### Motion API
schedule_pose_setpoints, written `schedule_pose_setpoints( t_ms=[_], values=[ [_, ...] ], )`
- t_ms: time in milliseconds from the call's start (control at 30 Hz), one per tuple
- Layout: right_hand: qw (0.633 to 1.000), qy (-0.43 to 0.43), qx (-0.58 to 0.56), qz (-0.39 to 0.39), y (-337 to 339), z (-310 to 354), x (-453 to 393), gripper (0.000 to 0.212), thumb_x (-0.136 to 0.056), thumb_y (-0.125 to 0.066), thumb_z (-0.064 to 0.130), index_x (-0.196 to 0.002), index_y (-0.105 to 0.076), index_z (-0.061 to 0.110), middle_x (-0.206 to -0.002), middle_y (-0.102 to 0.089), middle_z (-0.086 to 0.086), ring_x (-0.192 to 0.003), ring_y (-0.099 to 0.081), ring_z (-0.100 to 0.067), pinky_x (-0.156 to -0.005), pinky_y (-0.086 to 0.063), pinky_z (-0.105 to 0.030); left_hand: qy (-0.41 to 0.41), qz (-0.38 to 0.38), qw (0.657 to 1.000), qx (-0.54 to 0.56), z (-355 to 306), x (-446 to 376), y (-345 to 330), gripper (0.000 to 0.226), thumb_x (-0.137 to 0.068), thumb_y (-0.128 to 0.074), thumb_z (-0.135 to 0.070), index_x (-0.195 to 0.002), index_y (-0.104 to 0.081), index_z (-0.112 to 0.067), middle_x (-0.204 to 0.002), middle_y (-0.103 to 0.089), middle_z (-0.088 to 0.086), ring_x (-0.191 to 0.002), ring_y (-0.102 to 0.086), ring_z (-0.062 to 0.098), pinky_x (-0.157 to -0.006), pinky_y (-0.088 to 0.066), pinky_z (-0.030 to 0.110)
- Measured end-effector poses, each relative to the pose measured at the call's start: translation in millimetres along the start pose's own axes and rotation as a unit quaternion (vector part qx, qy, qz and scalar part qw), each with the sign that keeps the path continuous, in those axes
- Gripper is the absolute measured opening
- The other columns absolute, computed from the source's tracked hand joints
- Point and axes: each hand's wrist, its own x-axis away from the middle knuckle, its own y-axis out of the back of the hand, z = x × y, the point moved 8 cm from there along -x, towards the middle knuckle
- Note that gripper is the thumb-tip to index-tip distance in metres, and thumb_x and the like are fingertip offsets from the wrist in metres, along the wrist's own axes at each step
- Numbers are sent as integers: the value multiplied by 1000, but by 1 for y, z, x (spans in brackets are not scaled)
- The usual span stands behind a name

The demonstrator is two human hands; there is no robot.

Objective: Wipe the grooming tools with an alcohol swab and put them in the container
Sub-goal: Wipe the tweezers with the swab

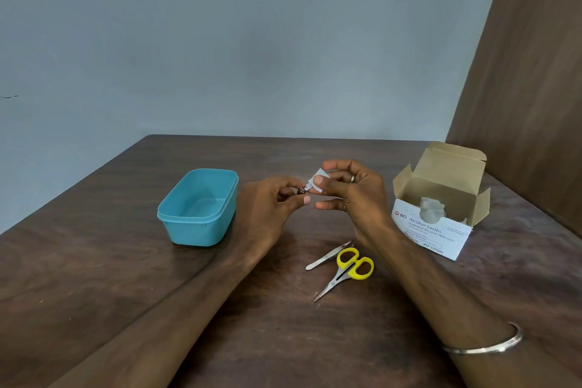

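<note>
My left hand [271, 208] pinches a small metal nail clipper [302, 190] above the table's middle; most of the clipper is hidden by my fingers. My right hand [352, 195] holds a white alcohol swab [316, 181] between thumb and fingers, pressed against the clipper's tip. An empty teal plastic container [196, 206] stands open to the left of my hands. On the table nearer to me lie metal tweezers [327, 257] and small scissors with yellow handles [346, 272], side by side and touching.
An open box of alcohol swabs [439, 203] sits at the right, flaps up, with white packets inside. The dark wooden table [126, 277] meets a grey wall behind and a brown wooden panel [529, 88] at the right.
</note>
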Motion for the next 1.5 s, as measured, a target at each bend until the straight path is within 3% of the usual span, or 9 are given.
schedule_pose_setpoints(
  t_ms=[133, 200, 400, 667, 833, 967, 1067, 1333, 1500],
  values=[
    [1000, 4, -7, 8, -1, 1, 0, 24, -82, -77, -1, -102, -68, 8, -87, -72, -13, -77, -75, -24, -54, -60, -33, 14, -2, 1000, 13, 1, 0, 0, 19, -80, -80, -28, -99, -77, -29, -68, -67, -22, -69, -66, -4, -63, -49, 11],
    [1000, 5, -9, 12, -2, 2, 1, 24, -82, -76, 0, -103, -68, 8, -84, -75, -9, -78, -76, -24, -54, -61, -33, 30, -2, 999, 30, 3, 0, 0, 18, -82, -78, -27, -100, -76, -29, -69, -69, -20, -69, -67, -3, -65, -53, 14],
    [999, 23, 30, 8, 2, 2, -3, 16, -83, -77, 5, -96, -72, 11, -84, -77, -6, -75, -75, -22, -54, -60, -33, 168, -22, 955, 245, 23, 1, -3, 20, -85, -76, -10, -103, -72, -16, -73, -75, 6, -63, -72, 16, -61, -61, 27],
    [993, 51, 98, 52, -8, 2, -1, 12, -81, -79, 3, -88, -72, 10, -75, -71, -5, -63, -66, -13, -51, -55, -33, 246, 98, 894, 360, 24, 9, -28, 23, -84, -74, -14, -107, -74, -9, -83, -75, 17, -76, -74, 29, -67, -61, 31],
    [988, 65, 126, 57, -6, 4, -4, 34, -80, -80, 3, -107, -66, 18, -76, -73, -2, -60, -67, -18, -49, -56, -35, 263, 132, 882, 367, 21, 10, -29, 21, -84, -74, -11, -104, -75, -9, -87, -75, 18, -74, -74, 28, -67, -62, 32],
    [985, 73, 150, 47, -4, 4, -5, 14, -82, -80, 8, -93, -74, 14, -81, -73, -10, -58, -65, -19, -49, -54, -32, 257, 144, 891, 345, 22, 9, -27, 19, -83, -76, -7, -101, -75, -8, -89, -74, 23, -75, -73, 29, -68, -63, 34],
    [984, 78, 153, 40, -2, 3, -5, 4, -89, -74, 13, -91, -75, 16, -80, -74, -5, -58, -65, -20, -51, -55, -35, 257, 139, 894, 340, 23, 8, -26, 20, -81, -77, -8, -101, -74, -8, -89, -74, 23, -74, -73, 29, -70, -63, 36],
    [983, 76, 165, 41, -3, 4, -4, 12, -82, -81, 12, -86, -73, 19, -79, -71, -4, -58, -64, -16, -45, -50, -29, 252, 139, 898, 333, 24, 8, -27, 15, -83, -75, -8, -99, -76, -8, -89, -75, 21, -77, -73, 30, -77, -62, 41],
    [981, 92, 167, 40, -4, 7, -3, 5, -90, -73, 17, -88, -74, 22, -78, -73, 0, -57, -62, -14, -49, -52, -32, 253, 131, 898, 334, 24, 8, -24, 19, -82, -77, -8, -101, -75, -8, -89, -75, 22, -77, -73, 31, -73, -63, 38]
  ],
)
